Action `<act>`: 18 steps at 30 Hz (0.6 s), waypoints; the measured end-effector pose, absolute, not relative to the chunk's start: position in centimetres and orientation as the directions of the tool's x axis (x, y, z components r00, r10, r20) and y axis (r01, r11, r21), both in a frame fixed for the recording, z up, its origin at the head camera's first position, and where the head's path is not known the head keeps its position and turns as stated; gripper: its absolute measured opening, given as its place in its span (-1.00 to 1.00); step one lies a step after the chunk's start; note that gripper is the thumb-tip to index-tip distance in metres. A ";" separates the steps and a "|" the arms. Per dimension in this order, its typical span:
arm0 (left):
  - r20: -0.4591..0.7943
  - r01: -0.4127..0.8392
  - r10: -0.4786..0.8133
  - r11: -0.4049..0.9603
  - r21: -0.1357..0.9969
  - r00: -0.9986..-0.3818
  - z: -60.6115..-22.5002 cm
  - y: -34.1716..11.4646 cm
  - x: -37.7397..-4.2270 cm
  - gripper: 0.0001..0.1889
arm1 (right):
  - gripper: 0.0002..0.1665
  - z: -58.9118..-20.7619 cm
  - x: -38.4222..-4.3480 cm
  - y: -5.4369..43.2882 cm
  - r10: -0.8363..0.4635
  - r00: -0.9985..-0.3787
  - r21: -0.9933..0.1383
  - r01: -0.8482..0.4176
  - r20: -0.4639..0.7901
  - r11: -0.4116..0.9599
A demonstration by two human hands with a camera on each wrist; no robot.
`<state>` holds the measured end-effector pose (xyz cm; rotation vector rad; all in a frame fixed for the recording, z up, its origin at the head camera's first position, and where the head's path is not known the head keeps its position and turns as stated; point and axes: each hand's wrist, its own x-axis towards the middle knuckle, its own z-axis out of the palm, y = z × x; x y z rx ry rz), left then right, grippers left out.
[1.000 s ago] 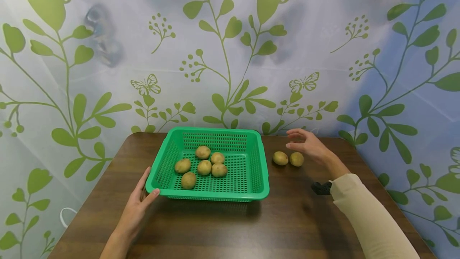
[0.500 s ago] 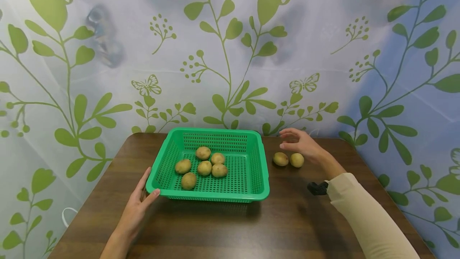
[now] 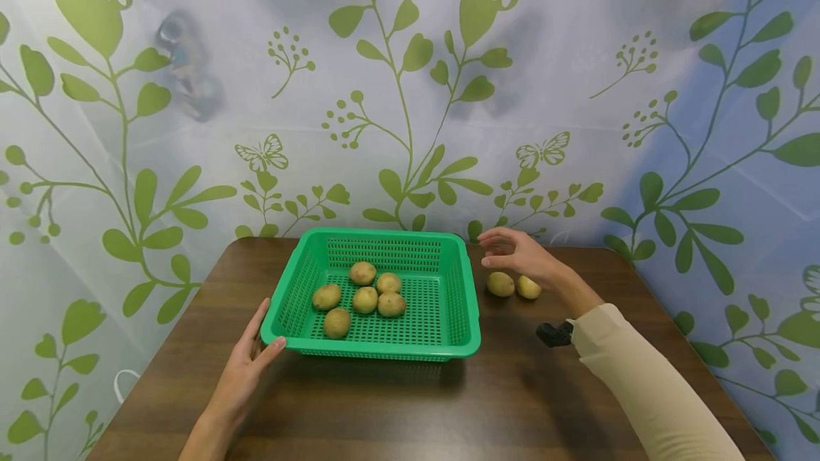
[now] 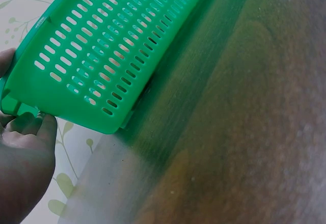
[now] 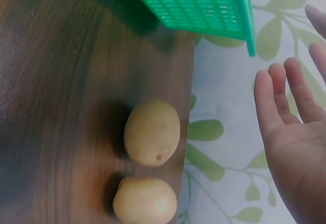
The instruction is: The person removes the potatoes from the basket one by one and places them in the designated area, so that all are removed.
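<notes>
A green slotted plastic basket [image 3: 458, 308] stands on the table, holding several potatoes [image 3: 364, 299] toward its left and middle. My left hand [image 3: 240, 365] grips the basket's near left corner, thumb over the rim and fingers along the outer side. In the left wrist view, fingers [image 4: 47, 132] hook under the rim. My right hand [image 3: 522, 255] hovers off the basket's right side, fingers loosely bent and holding nothing. Below it two more potatoes, one at left [image 3: 500, 284] and one at right [image 3: 529, 287], lie side by side; the right one is partly hidden by the wrist.
The brown wooden table [image 3: 410, 411] ends at a white curtain [image 3: 410, 91] printed with green leaves and butterflies. A black device [image 3: 554, 334] shows at the right sleeve's cuff.
My right hand has moved left, from over the two loose potatoes toward the basket's right rim. The left hand, basket and potatoes have stayed put.
</notes>
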<state>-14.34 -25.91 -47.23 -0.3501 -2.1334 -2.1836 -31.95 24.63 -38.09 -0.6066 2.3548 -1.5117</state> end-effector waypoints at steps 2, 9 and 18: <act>0.209 0.207 0.111 -0.036 0.978 -0.972 -47.2 -25.9 -14.3 -0.21 | -0.34 -37.9 -32.0 24.2 -0.489 -0.872 -0.907 -0.195 -0.014 0.374; 0.203 0.201 0.110 -0.029 0.979 -0.973 -47.2 -25.9 -14.3 -0.21 | -0.39 -37.2 -32.0 22.6 -0.517 -0.856 -0.893 -0.227 -0.006 0.388; 0.219 0.216 0.110 -0.034 0.976 -0.970 -47.3 -26.0 -14.3 -0.22 | -0.26 -36.7 -32.4 20.7 -0.547 -0.837 -0.903 -0.214 -0.028 0.373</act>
